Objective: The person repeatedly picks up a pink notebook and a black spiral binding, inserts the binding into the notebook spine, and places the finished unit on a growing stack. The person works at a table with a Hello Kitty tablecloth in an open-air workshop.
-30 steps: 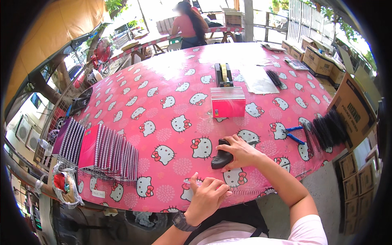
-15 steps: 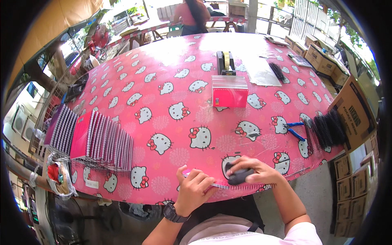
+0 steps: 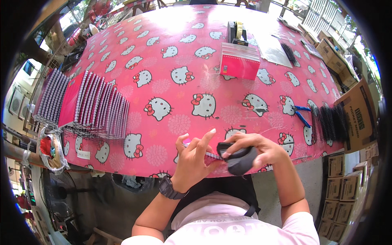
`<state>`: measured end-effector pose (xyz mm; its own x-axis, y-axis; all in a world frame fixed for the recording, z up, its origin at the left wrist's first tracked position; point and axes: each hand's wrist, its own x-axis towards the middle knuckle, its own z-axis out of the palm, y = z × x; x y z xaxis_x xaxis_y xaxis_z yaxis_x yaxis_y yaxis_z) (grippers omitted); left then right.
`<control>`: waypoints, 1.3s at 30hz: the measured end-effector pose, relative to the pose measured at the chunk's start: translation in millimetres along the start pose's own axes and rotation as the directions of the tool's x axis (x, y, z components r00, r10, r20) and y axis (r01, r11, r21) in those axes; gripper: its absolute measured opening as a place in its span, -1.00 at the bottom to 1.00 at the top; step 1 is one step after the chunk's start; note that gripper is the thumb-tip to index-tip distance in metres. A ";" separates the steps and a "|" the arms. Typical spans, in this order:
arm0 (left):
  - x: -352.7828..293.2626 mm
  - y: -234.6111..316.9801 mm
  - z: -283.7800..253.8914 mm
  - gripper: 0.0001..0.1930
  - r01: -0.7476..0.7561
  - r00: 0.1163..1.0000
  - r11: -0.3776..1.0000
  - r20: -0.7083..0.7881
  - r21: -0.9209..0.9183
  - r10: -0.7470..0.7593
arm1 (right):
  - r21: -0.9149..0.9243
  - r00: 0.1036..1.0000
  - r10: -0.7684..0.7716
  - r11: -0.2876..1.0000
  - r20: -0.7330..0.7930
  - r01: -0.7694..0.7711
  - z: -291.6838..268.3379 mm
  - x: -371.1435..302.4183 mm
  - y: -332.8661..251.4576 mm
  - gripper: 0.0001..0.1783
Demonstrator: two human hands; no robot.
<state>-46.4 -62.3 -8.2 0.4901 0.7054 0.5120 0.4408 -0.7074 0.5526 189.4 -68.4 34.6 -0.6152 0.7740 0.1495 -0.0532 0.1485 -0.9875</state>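
Left hand point(image 3: 192, 161) steadies small spiral-bound pad point(image 3: 206, 154), fingers half-curled; right hand point(image 3: 255, 150) clamps black coil bundle point(image 3: 239, 160), possibly to align spirals.

The person wears a pale pink short-sleeved T-shirt point(image 3: 241, 228) with white lettering across the chest, partly cut off at the near edge of the view. The sleeves end high on the upper arms, so both forearms are bare. A dark, chunky wristwatch point(image 3: 168, 188) with a black strap sits on the left wrist. The left hand point(image 3: 192, 160) has long, pale-tipped nails. The right hand point(image 3: 261, 150) wears no rings that can be made out.
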 end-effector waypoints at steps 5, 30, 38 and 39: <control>5.7 -3.8 -19.2 -0.09 0.098 0.992 0.978 -0.100 0.182 -0.081 | -0.484 0.955 0.195 0.828 -0.223 -0.282 -8.2 3.9 14.1 -0.25; -25.5 -45.2 10.8 -0.82 0.234 0.855 0.323 0.036 -0.917 -0.517 | -0.194 0.982 0.171 0.964 -0.080 -0.183 2.5 53.3 13.1 -0.36; -26.7 -45.8 4.9 -0.85 0.239 0.837 0.288 0.047 -0.927 -0.545 | -0.559 0.970 0.062 0.808 -0.234 -0.186 1.9 53.5 20.8 -0.34; -26.1 -42.5 3.7 -0.84 0.241 0.835 0.273 0.056 -0.931 -0.547 | -0.699 0.948 0.018 0.670 -0.319 -0.248 -4.1 51.2 21.4 -0.32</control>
<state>-75.1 -50.7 -47.5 0.2106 0.9736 0.0883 -0.4617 0.0194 0.8868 160.0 -23.1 21.3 -0.3333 0.9323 0.1403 0.6668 0.3383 -0.6640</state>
